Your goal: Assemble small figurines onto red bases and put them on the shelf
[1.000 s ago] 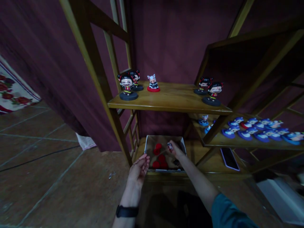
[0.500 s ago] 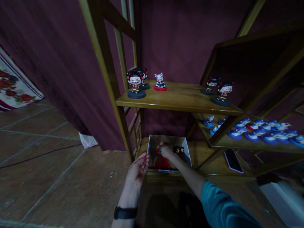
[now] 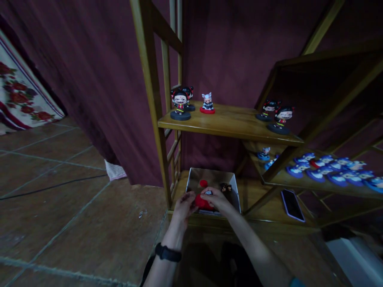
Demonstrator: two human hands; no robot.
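Note:
Both my hands are inside the front of a white-rimmed cardboard box (image 3: 236, 187) on the lowest shelf. My right hand (image 3: 220, 200) pinches a small white-and-dark piece (image 3: 208, 192), partly covered by the fingers. Close beside it, my left hand (image 3: 184, 206) is curled, its fingertips at the edge of a red round base (image 3: 204, 203); the grip is partly hidden. Behind the hands a red disc (image 3: 203, 183) lies in the box. Small dark figurine heads (image 3: 226, 187) lie at the box's right side.
Above the box, a wooden shelf (image 3: 230, 121) bears black-haired figurines (image 3: 180, 103) and a white-haired one on a red base (image 3: 207, 103). Several blue-based figurines (image 3: 320, 172) stand on the right shelf. A phone (image 3: 292, 205) lies at lower right. A wooden post (image 3: 151, 79) rises at left.
My right hand has drawn back toward me from deeper in the box, bringing the small piece. My left hand has moved from the box's left rim inward, beside the right.

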